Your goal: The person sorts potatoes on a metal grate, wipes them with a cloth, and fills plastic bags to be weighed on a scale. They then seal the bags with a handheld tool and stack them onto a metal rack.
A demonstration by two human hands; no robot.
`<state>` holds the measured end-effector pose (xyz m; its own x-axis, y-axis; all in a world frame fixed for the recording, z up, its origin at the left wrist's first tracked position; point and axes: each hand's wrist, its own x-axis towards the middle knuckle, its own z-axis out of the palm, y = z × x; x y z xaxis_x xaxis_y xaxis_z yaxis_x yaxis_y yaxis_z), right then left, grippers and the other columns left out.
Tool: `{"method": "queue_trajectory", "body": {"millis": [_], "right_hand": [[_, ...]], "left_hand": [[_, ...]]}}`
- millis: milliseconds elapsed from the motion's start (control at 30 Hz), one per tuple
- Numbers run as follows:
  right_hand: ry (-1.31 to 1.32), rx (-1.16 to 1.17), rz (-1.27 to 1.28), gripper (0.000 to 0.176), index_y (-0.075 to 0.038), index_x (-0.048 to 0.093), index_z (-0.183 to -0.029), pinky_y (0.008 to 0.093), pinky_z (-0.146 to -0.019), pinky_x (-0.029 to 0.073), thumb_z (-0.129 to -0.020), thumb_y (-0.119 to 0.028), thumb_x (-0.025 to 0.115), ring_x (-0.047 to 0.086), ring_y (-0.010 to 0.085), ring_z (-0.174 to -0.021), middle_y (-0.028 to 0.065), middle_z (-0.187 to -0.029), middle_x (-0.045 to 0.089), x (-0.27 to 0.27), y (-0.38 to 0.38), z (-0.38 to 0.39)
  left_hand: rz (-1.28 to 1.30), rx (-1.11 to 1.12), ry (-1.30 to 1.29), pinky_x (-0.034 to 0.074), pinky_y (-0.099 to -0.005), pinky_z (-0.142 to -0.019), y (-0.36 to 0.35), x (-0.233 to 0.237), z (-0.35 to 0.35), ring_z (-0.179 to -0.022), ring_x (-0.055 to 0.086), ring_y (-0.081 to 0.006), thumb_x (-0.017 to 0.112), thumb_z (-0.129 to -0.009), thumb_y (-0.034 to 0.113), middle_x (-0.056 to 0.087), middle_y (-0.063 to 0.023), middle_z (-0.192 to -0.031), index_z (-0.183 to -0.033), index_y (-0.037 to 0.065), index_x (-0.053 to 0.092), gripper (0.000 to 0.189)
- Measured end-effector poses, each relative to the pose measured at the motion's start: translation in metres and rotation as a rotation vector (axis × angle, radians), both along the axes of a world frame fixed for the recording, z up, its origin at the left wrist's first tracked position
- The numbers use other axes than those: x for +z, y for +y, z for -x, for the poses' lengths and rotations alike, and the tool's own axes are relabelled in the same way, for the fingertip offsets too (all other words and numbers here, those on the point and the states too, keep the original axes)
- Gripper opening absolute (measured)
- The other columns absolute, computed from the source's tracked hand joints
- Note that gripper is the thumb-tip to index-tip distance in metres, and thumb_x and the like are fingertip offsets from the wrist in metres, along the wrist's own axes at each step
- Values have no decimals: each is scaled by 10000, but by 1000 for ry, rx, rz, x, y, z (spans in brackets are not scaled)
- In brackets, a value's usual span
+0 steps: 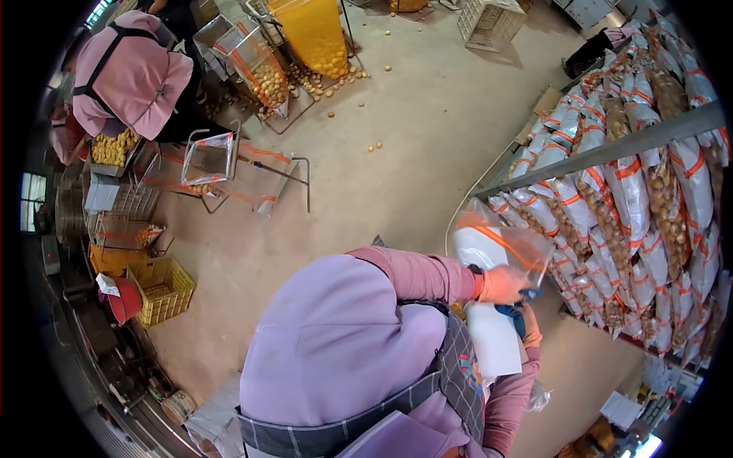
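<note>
My left hand (pixel 502 285), in an orange glove with blue fingertips, is closed on the edge of a clear plastic bag (pixel 508 243) with orange stripes. Something white shows through the bag. Just below it, my right hand (pixel 528 324), gloved in blue and orange, has its fingers curled beside a white flat panel (pixel 495 341). What those fingers hold is partly hidden. The panel lies between my apron and my right forearm.
Filled striped bags (pixel 611 183) are stacked on a metal rack (pixel 611 153) at right. Potatoes (pixel 328 93) lie scattered near a yellow bag (pixel 309 34). A co-worker (pixel 130 76) bends at upper left. A wire stand (pixel 210 156) and yellow crate (pixel 160 290) stand on the left.
</note>
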<state>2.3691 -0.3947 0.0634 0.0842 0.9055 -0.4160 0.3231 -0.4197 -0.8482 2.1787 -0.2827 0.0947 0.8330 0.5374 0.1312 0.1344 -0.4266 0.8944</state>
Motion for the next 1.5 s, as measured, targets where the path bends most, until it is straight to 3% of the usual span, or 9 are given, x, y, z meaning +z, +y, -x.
{"method": "queue_trajectory", "body": {"millis": [33,100,200,300,567,767,1033,1300,1500], "right_hand": [[267,-205,-46,259,13,609,-1039,284,-836,457,-840,-152,589,589,160,-878,54,-927,632,-26,-7,-17],[-286,190,-274,252,0,605,-1061,303,-814,479,-851,-129,550,614,201,-856,82,-935,632,-76,-13,-77],[393,-869,-154,267,49,602,-1040,311,-742,496,-816,-92,567,622,207,-806,119,-921,625,-17,30,-5],[-237,-75,-90,278,22,613,-1055,275,-739,457,-823,-132,622,566,143,-788,66,-917,615,-17,26,-2],[153,-295,-63,402,-2,549,-1176,310,-886,423,-868,-261,558,547,193,-1005,109,-1134,573,-40,20,-29],[653,-438,-199,488,-6,506,-1237,336,-968,395,-905,-364,490,514,218,-1119,142,-1248,526,-55,-6,-87],[101,-179,204,456,29,553,-1172,325,-937,425,-924,-340,453,563,238,-1017,128,-1138,592,-60,26,-91],[160,-369,24,369,43,555,-1140,353,-861,472,-883,-213,488,588,251,-933,138,-1043,603,-47,18,-74],[314,-745,-165,317,54,557,-1115,374,-804,507,-852,-118,514,606,261,-871,145,-971,612,-65,11,-69]], "left_hand": [[-4,-111,-15,476,-434,-758,-4,8,-1,-875,604,-335,556,-817,266,641,-139,-957,-1162,184,581,356],[-30,-118,-43,475,-430,-747,-6,11,-7,-867,607,-325,559,-818,286,647,-133,-926,-1154,193,589,350],[-168,222,-14,478,-420,-741,13,2,-3,-877,621,-280,540,-832,306,656,-107,-945,-1147,211,600,335],[-119,257,-45,481,-421,-735,35,-32,0,-864,619,-313,578,-795,291,645,-137,-921,-1129,214,611,345],[-101,-236,-198,486,-408,-708,-17,34,15,-804,611,-317,596,-770,258,643,-121,-882,-1081,164,635,327],[-61,83,-27,482,-393,-781,6,22,35,-919,613,-285,625,-753,233,632,-92,-1073,-1104,146,624,361],[-34,-231,-135,481,-403,-744,-15,55,22,-876,610,-302,599,-768,219,638,-131,-990,-1062,117,638,313],[312,-483,-150,478,-353,-724,-34,74,3,-813,617,-301,611,-752,167,651,-160,-898,-1050,73,642,315],[481,-837,-368,476,-304,-737,-55,99,-4,-819,611,-159,615,-776,120,670,-116,-921,-1082,-1,614,329]]}}
